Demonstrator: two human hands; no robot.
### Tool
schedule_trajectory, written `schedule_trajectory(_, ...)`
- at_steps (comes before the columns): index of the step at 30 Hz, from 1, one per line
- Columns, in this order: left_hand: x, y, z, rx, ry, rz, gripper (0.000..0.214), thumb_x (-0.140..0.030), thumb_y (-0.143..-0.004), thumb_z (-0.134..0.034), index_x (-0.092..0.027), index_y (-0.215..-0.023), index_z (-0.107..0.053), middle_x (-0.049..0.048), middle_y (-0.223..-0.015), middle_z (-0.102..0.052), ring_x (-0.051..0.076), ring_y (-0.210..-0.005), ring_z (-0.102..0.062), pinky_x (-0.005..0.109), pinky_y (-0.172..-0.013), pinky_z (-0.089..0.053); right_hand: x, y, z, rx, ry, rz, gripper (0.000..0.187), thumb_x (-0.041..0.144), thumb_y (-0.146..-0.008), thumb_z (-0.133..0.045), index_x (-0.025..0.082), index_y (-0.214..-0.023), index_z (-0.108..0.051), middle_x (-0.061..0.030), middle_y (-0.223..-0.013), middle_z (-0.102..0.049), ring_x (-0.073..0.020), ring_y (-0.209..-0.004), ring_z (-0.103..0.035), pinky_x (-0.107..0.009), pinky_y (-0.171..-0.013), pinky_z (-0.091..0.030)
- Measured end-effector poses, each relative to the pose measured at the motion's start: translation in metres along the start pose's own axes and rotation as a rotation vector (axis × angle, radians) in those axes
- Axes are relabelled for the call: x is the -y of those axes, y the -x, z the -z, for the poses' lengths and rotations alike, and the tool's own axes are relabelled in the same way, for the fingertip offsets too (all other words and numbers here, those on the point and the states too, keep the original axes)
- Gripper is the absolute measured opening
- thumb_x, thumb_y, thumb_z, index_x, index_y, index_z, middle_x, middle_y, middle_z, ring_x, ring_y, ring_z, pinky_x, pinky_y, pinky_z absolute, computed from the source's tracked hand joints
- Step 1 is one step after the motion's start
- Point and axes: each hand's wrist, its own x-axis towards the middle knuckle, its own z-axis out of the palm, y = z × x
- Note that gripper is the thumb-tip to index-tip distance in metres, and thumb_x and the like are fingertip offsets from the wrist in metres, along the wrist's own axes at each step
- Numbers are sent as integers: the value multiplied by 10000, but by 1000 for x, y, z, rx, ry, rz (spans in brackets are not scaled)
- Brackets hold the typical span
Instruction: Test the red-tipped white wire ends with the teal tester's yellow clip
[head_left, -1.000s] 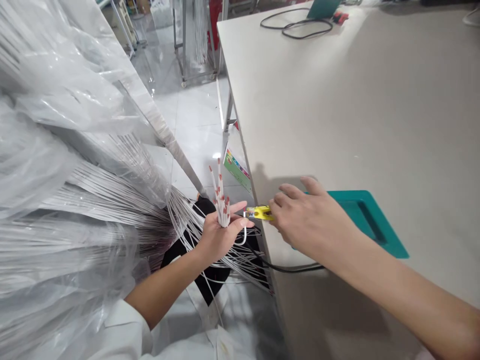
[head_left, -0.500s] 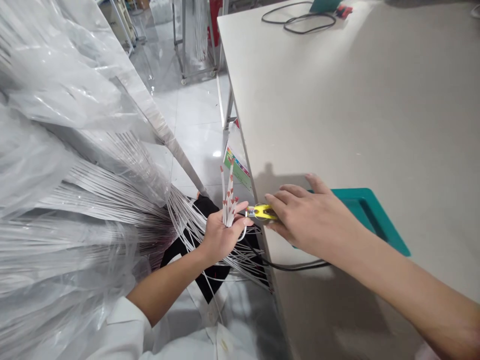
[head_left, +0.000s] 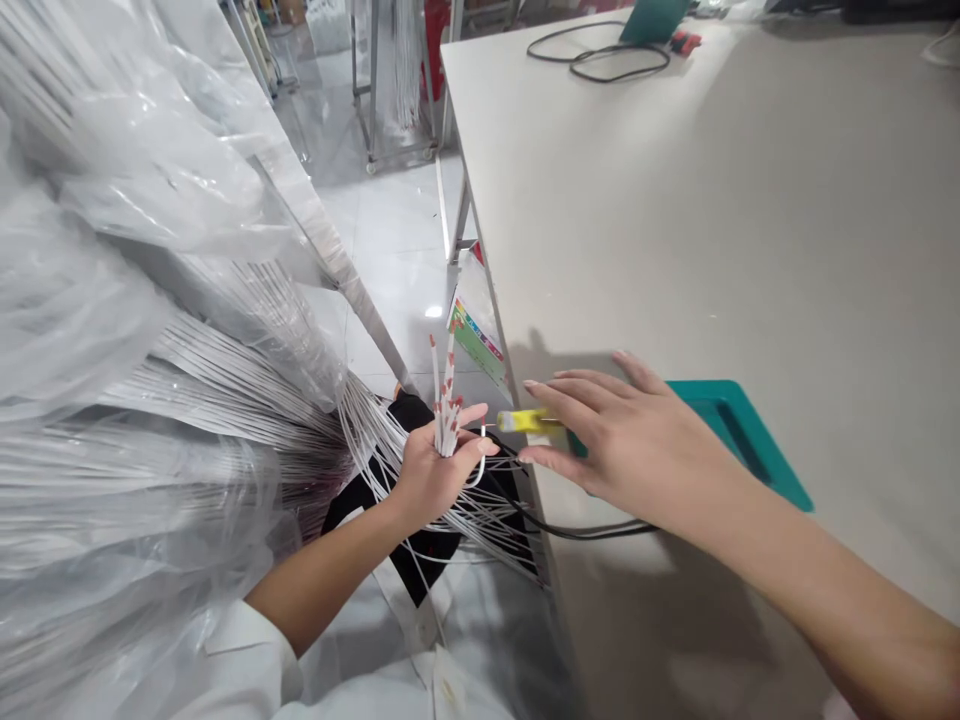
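My left hand (head_left: 431, 475) is closed around a bunch of thin white wires (head_left: 448, 425) with red tips, which stand up out of the fist. One white wire curves round by my thumb, its end pointing up beside the forefinger. My right hand (head_left: 630, 425) is over the table edge with thumb and fingers spread apart. Between them, a small yellow tool (head_left: 529, 421), smeared by motion, shows a gap to both thumb and forefinger; its kind is unclear. Its near end is close to the wire end but apart from it.
A green tray (head_left: 739, 430) lies on the pale table (head_left: 675, 230), partly behind my right arm. Plastic-wrapped bundles of white wire (head_left: 217, 370) fill the left side. A black cable (head_left: 600, 533) crosses the table edge, and another cable (head_left: 622, 75) lies coiled at the back.
My right thumb and fingers have spread away from the yellow tool, which is now blurred. My left hand has drawn slightly left with the wires, and the wire end has separated from the tool.
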Motion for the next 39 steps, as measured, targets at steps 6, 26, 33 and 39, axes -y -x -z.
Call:
schedule_trajectory(6, -6, 10, 11, 14, 169, 35, 178, -224, -678, -643, -146, -826, -580, 26, -648, -687, 98, -501, -533, 240, -531, -398, 39, 5, -4, -289, -347, -177, 203, 143, -826, -538, 190, -1001, -630, -77, -910, -678, -180, -826, -638, -294, -705, -541)
schedule_trajectory(26, -5, 26, 29, 174, 23, -49, 158, -272, -688, -637, -115, -687, -649, 13, -552, -602, 94, -516, -498, 223, -515, -377, 77, 8, -48, -213, -1624, -676, 78, 278, -757, -654, 285, -799, -719, -8, -760, -597, -82, -542, -518, -212, -444, -445)
schedule_trajectory(33, 0, 28, 34, 254, -72, 23, 141, -239, -696, -621, -120, -732, -686, 33, -601, -652, 110, -558, -535, 226, -547, -401, 49, 11, -27, -290, -1512, -671, 231, 307, -785, -627, 300, -1012, -672, -4, -762, -587, -75, -511, -471, -241, -469, -443)
schedule_trajectory(39, 0, 25, 34, 282, -145, 133, 300, -326, -714, -624, -93, -891, -691, 26, -606, -604, 64, -418, -432, 201, -401, -322, 48, 10, -23, -292, -1377, -598, 160, 291, -800, -605, 275, -934, -691, -33, -840, -657, -101, -554, -525, -291, -559, -479)
